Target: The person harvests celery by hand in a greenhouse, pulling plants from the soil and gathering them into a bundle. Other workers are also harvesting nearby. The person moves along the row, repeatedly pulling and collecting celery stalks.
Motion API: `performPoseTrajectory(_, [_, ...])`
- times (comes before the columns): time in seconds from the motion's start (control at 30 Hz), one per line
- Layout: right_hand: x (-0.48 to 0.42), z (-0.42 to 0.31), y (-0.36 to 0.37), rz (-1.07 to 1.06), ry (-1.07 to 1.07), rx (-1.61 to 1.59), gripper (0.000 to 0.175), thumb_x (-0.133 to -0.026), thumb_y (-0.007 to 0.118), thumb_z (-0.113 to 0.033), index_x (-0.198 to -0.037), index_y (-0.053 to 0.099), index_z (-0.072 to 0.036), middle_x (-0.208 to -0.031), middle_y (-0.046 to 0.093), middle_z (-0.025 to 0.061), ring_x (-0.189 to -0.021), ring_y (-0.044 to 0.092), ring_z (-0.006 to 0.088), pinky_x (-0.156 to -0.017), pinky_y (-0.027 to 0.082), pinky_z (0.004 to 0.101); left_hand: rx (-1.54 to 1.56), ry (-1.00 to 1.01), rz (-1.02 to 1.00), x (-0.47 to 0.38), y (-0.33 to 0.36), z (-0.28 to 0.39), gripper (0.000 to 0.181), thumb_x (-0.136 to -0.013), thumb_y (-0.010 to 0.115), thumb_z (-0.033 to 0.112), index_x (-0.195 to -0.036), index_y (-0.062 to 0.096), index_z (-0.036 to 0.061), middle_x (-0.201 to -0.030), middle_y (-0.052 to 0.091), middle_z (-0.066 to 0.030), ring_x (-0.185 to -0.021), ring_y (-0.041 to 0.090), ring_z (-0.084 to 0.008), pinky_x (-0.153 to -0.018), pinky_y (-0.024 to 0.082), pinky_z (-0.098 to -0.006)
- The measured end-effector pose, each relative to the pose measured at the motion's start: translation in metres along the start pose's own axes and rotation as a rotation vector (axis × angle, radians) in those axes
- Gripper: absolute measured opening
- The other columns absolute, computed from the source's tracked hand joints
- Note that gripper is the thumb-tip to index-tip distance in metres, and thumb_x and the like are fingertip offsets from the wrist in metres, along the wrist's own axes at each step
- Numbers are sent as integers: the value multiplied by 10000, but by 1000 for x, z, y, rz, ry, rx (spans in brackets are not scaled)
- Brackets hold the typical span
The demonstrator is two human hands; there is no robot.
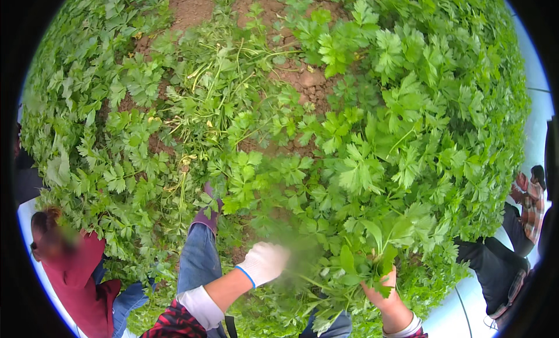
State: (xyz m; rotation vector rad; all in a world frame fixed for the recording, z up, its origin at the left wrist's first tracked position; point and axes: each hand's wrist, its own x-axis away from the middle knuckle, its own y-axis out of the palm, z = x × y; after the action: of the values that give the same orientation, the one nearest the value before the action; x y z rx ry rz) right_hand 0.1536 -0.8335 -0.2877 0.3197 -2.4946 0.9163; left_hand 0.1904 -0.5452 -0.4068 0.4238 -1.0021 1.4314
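Note:
My left hand (264,264), in a white knit glove with a blue cuff edge, is curled low in the middle of the view. Blurred greenery (305,255) lies right beside its fingers; whether they grip any of it is hidden by the blur. Toward the lower right, my right hand (381,290) holds a bunch of leafy green stems (371,259), and the leaves cover most of its fingers. Celery-like plants (362,167) grow thickly in front of me. A heap of cut or pulled stems (214,93) lies on the plants and soil farther ahead.
Bare brown soil (308,82) shows between the plants. My jeans-clad leg (198,255) extends into the foliage. A person in a dark red top (74,281) is close on the left. Another person in a plaid shirt (533,211) is at the far right, near pale sheeting (450,312).

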Motion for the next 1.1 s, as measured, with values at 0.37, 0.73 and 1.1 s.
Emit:
performPoseTrajectory(0.37, [-431,-252,55,75,-135,-235,647,-815,805,-286,-1338,553,0,-1233,664,212,-1156,633,323,-1022,461,383,79,-19,447,27,-35,-56,118,-809,602,124,-773,692,57,-728,670,-123,-642,692,-317,-501,552,-441])
performPoseTrajectory(0.73, [-477,-211,131,92,71,128,184,-891,649,-150,-1035,674,-39,-1021,706,197,-982,667,368,-854,525,451,124,11,355,41,-87,-68,215,-834,673,254,-865,644,43,-795,673,-148,-703,688,-361,-570,559,-468])
performPoseTrajectory(1.1, [-93,-36,135,-75,532,-531,203,-967,663,-176,-1095,670,-19,-846,675,32,-776,607,82,-704,503,255,102,89,240,1,-68,-21,293,-849,686,217,-1110,597,116,-963,674,-101,-913,668,-311,-774,553,-446])
